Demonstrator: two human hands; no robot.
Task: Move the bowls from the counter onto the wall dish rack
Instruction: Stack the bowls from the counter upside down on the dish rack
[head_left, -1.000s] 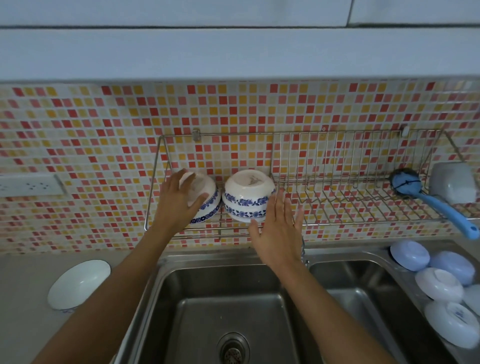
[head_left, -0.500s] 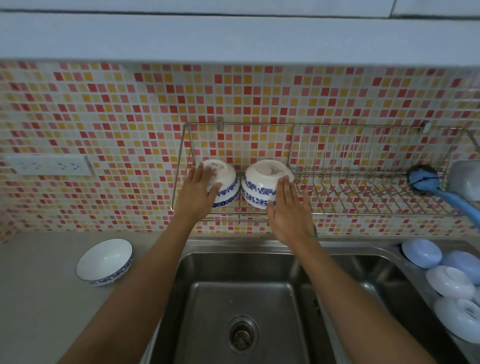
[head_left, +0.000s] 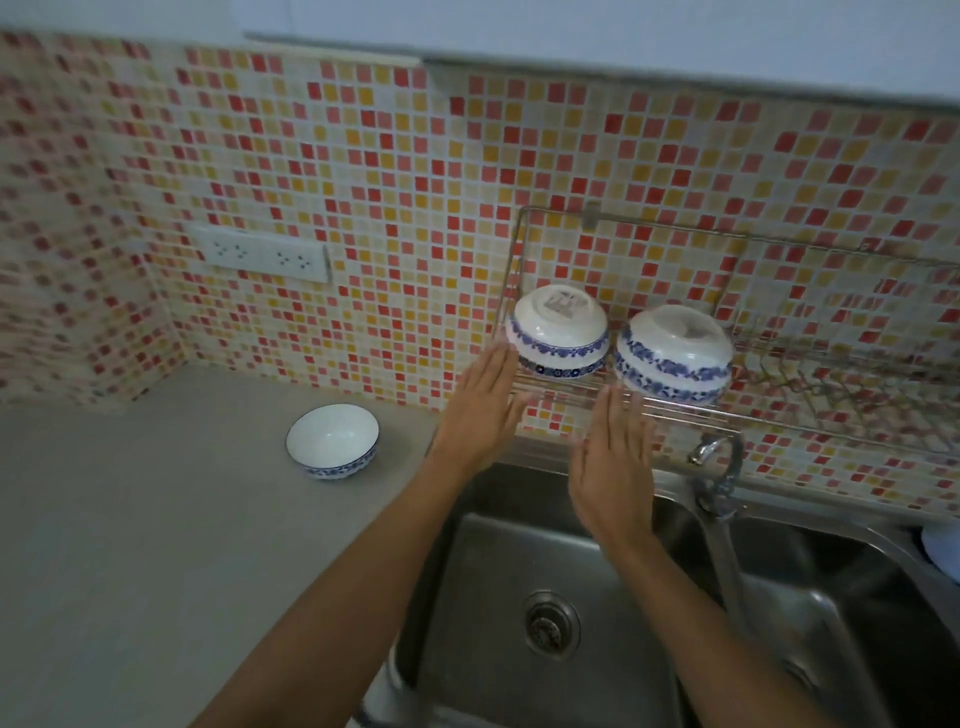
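Bowls: two inverted on wall dish rack (head_left: 670, 410), left bowl (head_left: 558, 338) beside right bowl (head_left: 674, 354). Third bowl (head_left: 332, 440) upright on bench (head_left: 156, 519), left of both hands. Left hand (head_left: 480, 415) flat, empty, fingertips at left bowl's rim. Right hand (head_left: 613, 467) flat, empty, below rack, over sink (head_left: 571, 597).

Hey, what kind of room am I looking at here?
Most likely a home kitchen: a steel sink with a tap set in a grey counter, a mosaic-tiled wall, and a wire dish rack holding two upturned bowls.
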